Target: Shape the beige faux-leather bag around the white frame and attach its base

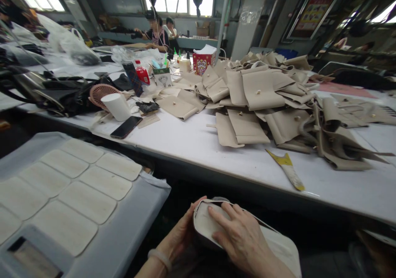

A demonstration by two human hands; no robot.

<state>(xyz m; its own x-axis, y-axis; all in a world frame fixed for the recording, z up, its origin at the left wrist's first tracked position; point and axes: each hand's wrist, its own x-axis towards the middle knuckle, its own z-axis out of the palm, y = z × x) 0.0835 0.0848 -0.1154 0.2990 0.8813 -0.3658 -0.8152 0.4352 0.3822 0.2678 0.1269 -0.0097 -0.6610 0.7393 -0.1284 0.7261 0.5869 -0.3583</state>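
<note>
Low in the view, over my lap, is a beige bag piece (286, 245) with a long, pale, round-cornered face and a thin raised strip along its edge. My left hand (185, 224) is wrapped round its far left end, fingers mostly hidden behind it. Spread across the pale face is my right hand (243, 234), its fingertips and thumb pressing on the surface. To the left, several pale rounded panels (78, 203) lie in rows on a grey-covered board (139, 212).
Beyond my hands runs a white worktable (185, 142) with a heap of beige bag pieces (262, 90). A yellow-and-white tool (287, 168) lies near its edge. A phone (126, 127), white roll (116, 107), pink fan (103, 94) and red bottle (142, 72) stand left. People sit farther back.
</note>
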